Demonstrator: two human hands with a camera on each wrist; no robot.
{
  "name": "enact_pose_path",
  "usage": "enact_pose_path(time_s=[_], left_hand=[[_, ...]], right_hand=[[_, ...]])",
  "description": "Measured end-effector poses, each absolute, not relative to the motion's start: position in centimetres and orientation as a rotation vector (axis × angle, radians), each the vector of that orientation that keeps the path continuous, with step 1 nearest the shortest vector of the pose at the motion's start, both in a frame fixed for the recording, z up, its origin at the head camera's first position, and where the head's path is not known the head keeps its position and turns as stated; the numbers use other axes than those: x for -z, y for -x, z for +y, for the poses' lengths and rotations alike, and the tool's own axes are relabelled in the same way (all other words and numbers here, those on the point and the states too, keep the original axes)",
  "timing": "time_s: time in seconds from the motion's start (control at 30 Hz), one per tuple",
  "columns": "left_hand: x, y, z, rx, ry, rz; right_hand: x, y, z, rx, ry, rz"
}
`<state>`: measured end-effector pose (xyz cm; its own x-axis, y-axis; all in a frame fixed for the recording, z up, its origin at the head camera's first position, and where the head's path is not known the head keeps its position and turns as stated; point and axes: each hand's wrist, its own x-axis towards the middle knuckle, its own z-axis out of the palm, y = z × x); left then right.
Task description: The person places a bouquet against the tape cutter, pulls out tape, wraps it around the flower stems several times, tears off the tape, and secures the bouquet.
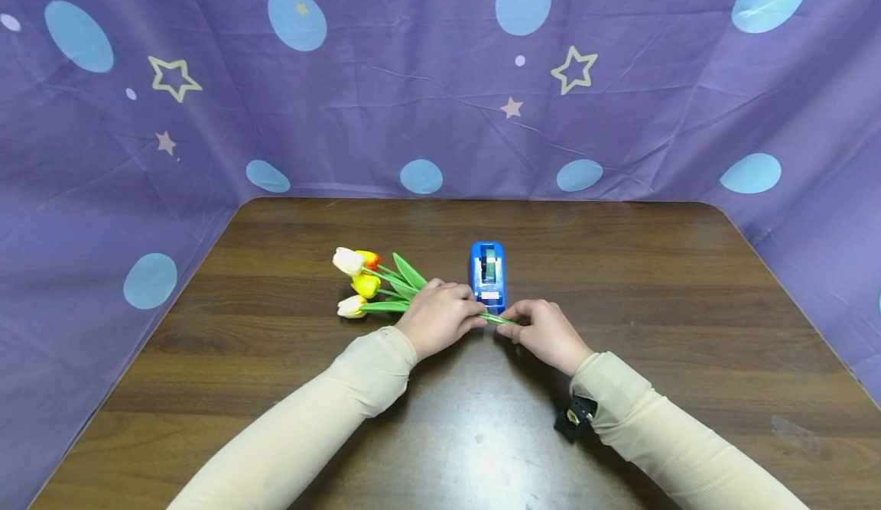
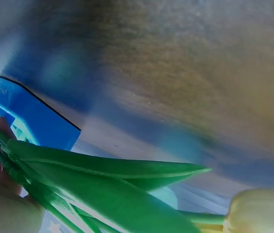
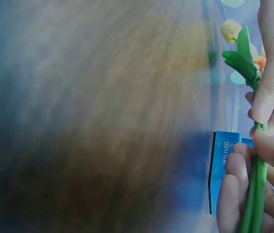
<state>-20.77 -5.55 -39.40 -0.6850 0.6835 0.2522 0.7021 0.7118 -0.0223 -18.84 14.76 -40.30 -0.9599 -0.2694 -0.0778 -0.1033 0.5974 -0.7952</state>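
A bunch of tulips (image 1: 365,287) with white, yellow and orange heads lies sideways over the table, heads to the left. My left hand (image 1: 443,315) grips the green stems below the leaves (image 2: 108,174). Farther down, my right hand (image 1: 547,332) pinches the same stems (image 3: 256,194) between thumb and fingers, near their ends. Just behind the stems stands a blue tape dispenser (image 1: 488,277) with its front end close to both hands. The right wrist view shows the two hands almost meeting on the stems, the dispenser (image 3: 222,165) behind them.
The brown wooden table (image 1: 654,265) runs back to a purple curtain (image 1: 454,74) with stars and blue ovals. A transparent strip (image 1: 794,435) lies at the table's right side. A black wrist camera (image 1: 577,417) hangs under the right sleeve.
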Motion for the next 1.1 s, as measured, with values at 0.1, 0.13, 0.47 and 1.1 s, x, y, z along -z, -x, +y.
enact_pose_path(time_s=[0.1, 0.13, 0.47, 1.1], left_hand=[[39.4, 20.6, -5.6, 0.109, 1.108, -2.670], [39.4, 20.6, -5.6, 0.108, 1.110, -2.666], [39.5, 20.1, -5.6, 0.110, 1.141, -2.637], [39.7, 19.1, -5.8, 0.156, 1.150, -2.636]], right_hand=[[40.3, 18.7, 14.8, 1.291, 0.325, 2.636], [40.3, 18.7, 14.8, 1.289, 0.332, 2.636], [40.2, 18.0, 14.9, 1.282, 0.360, 2.634], [40.1, 17.0, 15.0, 1.294, 0.410, 2.616]])
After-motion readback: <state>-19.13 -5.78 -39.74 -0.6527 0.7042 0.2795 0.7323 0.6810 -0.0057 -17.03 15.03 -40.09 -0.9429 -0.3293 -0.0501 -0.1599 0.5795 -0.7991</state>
